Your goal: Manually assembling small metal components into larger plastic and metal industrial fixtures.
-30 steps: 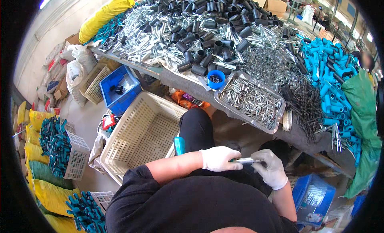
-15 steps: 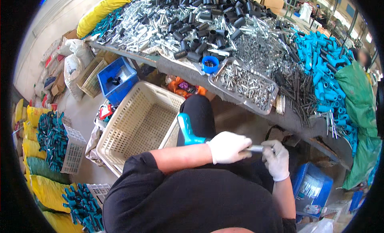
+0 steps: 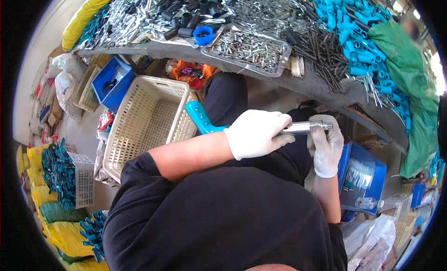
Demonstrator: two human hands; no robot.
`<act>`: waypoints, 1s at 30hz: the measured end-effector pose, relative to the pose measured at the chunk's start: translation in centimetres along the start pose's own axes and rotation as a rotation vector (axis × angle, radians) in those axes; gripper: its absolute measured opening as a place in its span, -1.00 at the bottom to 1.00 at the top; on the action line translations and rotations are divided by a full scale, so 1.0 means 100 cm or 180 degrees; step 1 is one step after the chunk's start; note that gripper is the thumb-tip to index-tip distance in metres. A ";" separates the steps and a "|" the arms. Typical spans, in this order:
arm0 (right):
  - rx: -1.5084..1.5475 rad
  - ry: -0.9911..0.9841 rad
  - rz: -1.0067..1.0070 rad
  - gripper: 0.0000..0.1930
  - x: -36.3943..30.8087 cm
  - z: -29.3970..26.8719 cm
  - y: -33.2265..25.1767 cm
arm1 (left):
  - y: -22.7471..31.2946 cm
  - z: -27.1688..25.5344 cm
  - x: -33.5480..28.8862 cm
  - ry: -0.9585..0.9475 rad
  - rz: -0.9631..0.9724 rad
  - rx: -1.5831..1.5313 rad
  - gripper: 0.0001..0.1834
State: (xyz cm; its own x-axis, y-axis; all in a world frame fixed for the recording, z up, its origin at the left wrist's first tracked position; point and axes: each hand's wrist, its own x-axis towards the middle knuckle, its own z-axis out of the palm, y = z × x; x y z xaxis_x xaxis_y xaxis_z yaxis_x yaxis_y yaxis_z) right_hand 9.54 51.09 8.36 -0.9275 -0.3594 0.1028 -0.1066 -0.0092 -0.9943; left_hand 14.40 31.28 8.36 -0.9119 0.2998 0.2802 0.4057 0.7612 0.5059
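Observation:
My left hand [image 3: 256, 133], in a white glove, is closed around a tool with a teal plastic handle [image 3: 201, 118] and a shiny metal barrel [image 3: 301, 127]. The handle sticks out to the left of the glove, the barrel to the right. My right hand [image 3: 326, 147], also gloved, grips the far tip of the barrel with its fingers. Both hands are held over my lap, just below the edge of the workbench [image 3: 307, 84].
An empty beige plastic basket [image 3: 139, 131] stands at my left, with a blue bin [image 3: 111, 80] beyond it. The bench carries a metal tray of small pins [image 3: 247, 47], a blue cup [image 3: 203, 36], black springs [image 3: 321, 47] and teal parts [image 3: 354, 19]. A blue crate [image 3: 363, 173] sits at my right.
The view has dropped closer to my lap. Both hands stay on the tool; the right hand has shifted to the barrel's tip, and more of the teal handle shows.

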 end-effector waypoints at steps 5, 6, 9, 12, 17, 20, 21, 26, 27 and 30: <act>0.0059 -0.1564 -0.1857 -0.49 0.030 -0.017 -0.008 | 0.006 -0.020 0.027 -0.2016 0.0165 -0.2165 -0.54; 0.0397 -0.1887 -0.1821 -0.53 0.038 -0.015 -0.005 | 0.004 -0.022 0.035 -0.2332 -0.0020 -0.2352 -0.56; 0.1714 -0.2748 -0.1828 -0.78 0.072 0.002 0.006 | -0.020 -0.005 0.038 -0.2045 -0.0022 -0.3380 -0.68; 0.1936 -0.2262 -0.1743 -0.81 0.093 0.019 0.006 | -0.042 -0.011 0.056 -0.1742 0.0205 -0.2676 -0.71; 0.1687 -0.1481 -0.1144 -0.63 0.143 0.039 0.007 | -0.070 -0.010 0.075 -0.0296 0.0489 -0.2227 -0.72; 0.1556 -0.1360 -0.0950 -0.58 0.170 0.054 0.003 | -0.088 -0.010 0.085 0.0435 0.0232 -0.1607 -0.72; 0.1467 -0.1234 -0.0833 -0.57 0.175 0.060 0.001 | -0.091 -0.015 0.086 0.0458 0.0186 -0.1613 -0.72; 0.1171 -0.1658 -0.1162 -0.37 0.188 0.078 0.002 | -0.093 -0.045 0.068 0.0981 -0.0247 -0.1399 -0.71; 0.1262 -0.1574 -0.0230 -0.07 0.173 0.086 -0.009 | -0.093 -0.052 0.060 0.1349 -0.0362 -0.1459 -0.71; 0.0437 -0.2467 -0.0706 0.20 0.160 0.097 0.022 | -0.099 -0.064 0.026 0.2189 -0.0707 -0.2100 -0.70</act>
State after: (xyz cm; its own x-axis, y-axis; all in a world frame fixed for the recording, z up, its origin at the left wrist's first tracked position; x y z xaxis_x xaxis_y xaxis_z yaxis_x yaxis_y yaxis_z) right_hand -2.08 36.26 7.53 -0.3736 -0.8785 0.2977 -0.1670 -0.2520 -0.9532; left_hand 8.36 20.82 9.32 -0.8217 -0.3716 0.4321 0.3730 0.2225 0.9007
